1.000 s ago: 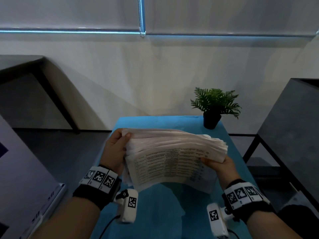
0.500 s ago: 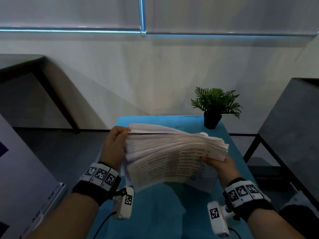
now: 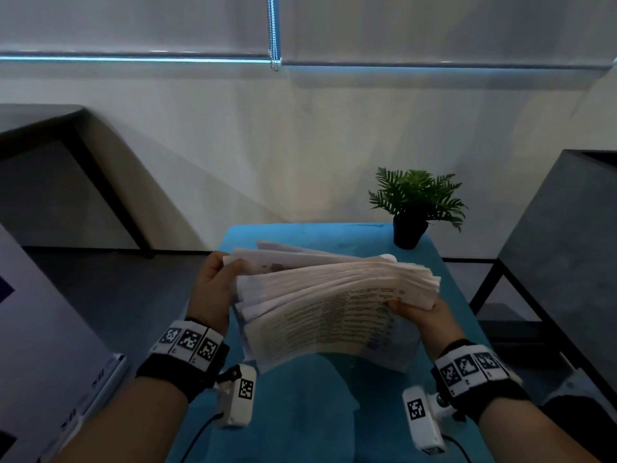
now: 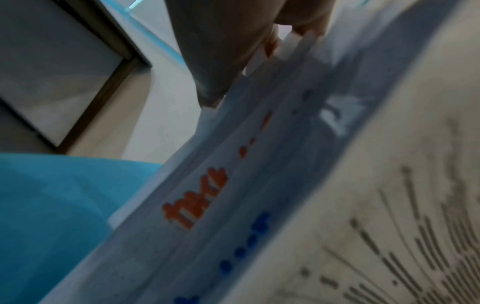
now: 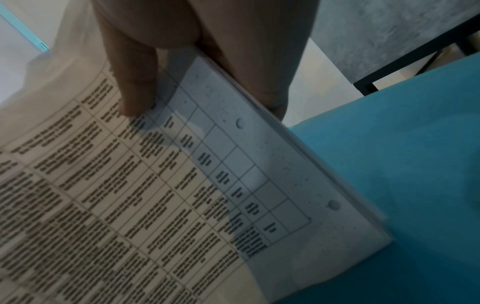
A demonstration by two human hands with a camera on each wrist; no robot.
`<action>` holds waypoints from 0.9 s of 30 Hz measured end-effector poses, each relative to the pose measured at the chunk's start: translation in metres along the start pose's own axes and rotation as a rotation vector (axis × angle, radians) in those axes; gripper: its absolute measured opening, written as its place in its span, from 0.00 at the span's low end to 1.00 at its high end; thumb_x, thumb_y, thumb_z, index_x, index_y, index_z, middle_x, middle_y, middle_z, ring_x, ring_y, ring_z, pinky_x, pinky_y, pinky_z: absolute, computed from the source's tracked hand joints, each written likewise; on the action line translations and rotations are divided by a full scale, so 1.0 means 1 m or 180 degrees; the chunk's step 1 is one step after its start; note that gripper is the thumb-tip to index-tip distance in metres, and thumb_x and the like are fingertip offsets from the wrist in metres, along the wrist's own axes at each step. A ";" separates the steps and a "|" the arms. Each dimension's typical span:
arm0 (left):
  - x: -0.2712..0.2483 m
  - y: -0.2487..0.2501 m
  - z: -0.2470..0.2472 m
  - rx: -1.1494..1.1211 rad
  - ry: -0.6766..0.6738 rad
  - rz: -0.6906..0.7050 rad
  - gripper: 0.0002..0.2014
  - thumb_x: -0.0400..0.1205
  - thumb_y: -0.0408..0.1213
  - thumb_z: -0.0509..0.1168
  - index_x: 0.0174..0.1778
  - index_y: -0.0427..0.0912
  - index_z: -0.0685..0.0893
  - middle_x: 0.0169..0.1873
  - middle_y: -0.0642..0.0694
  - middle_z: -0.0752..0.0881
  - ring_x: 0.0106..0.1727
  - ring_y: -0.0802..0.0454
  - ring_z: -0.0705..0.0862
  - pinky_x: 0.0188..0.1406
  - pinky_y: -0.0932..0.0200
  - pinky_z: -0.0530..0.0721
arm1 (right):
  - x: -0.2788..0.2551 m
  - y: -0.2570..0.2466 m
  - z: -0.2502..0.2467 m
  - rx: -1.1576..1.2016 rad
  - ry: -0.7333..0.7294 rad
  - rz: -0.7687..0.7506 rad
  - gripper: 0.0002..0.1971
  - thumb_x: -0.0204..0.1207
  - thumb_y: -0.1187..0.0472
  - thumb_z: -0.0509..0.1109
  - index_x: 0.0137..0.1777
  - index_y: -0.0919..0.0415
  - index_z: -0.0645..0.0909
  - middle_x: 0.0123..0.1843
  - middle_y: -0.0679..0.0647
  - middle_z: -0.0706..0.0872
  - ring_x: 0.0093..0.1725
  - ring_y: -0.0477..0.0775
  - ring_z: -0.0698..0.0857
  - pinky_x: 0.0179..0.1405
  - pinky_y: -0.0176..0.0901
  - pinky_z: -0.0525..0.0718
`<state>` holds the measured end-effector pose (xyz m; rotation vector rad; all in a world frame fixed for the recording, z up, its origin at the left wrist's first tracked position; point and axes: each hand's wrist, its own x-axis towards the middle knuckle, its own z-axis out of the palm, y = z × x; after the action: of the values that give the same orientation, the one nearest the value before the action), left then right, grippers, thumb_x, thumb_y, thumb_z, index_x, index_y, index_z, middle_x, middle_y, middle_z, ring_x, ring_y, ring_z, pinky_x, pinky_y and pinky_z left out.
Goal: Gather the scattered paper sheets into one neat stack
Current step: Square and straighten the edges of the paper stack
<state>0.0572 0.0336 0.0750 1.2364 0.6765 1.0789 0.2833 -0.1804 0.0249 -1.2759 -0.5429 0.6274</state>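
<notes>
A thick stack of printed paper sheets (image 3: 334, 305) is held up on edge above the blue table (image 3: 334, 429), its long side tilted towards me. My left hand (image 3: 217, 289) grips the stack's left end, where the sheets fan apart; the thumb (image 4: 226, 51) shows pressed against the loose edges (image 4: 293, 45). My right hand (image 3: 417, 312) pinches the stack's right end, thumb (image 5: 135, 82) on the printed table page (image 5: 182, 185), fingers hidden behind. The sheets on the right lie flush; those on the left are splayed.
A small potted fern (image 3: 414, 202) stands at the table's far right corner. A dark grey shelf unit (image 3: 561, 245) rises to the right, another dark table (image 3: 50, 135) to the left. White boards (image 3: 50, 379) lean at the near left.
The left end of the stack has fanned open further, the top sheets lifting away. My left hand has shifted slightly up the edge. The right hand has held its place.
</notes>
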 end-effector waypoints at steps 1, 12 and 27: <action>0.001 -0.001 -0.002 -0.0077 0.0035 -0.0041 0.10 0.79 0.25 0.60 0.34 0.42 0.76 0.23 0.52 0.83 0.24 0.60 0.80 0.23 0.68 0.80 | 0.000 0.000 0.000 0.0012 -0.0011 0.0002 0.48 0.24 0.44 0.88 0.51 0.63 0.85 0.42 0.52 0.93 0.44 0.48 0.91 0.36 0.33 0.86; 0.023 -0.017 -0.033 -0.0095 -0.0738 -0.0711 0.17 0.77 0.33 0.65 0.63 0.44 0.78 0.53 0.43 0.88 0.40 0.55 0.87 0.36 0.64 0.84 | 0.002 0.004 -0.002 -0.0014 0.0128 0.0021 0.45 0.26 0.40 0.87 0.48 0.60 0.86 0.46 0.56 0.92 0.48 0.57 0.89 0.50 0.48 0.85; -0.007 -0.032 -0.038 0.1122 -0.0966 -0.1731 0.10 0.83 0.20 0.53 0.53 0.33 0.77 0.19 0.55 0.87 0.19 0.72 0.82 0.18 0.78 0.76 | 0.010 -0.026 0.000 0.0163 -0.0207 0.0191 0.37 0.30 0.47 0.89 0.43 0.59 0.88 0.45 0.61 0.92 0.46 0.61 0.90 0.44 0.54 0.88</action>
<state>0.0296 0.0436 0.0340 1.3678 0.9208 0.3208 0.2939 -0.1778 0.0504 -1.2305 -0.5403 0.7305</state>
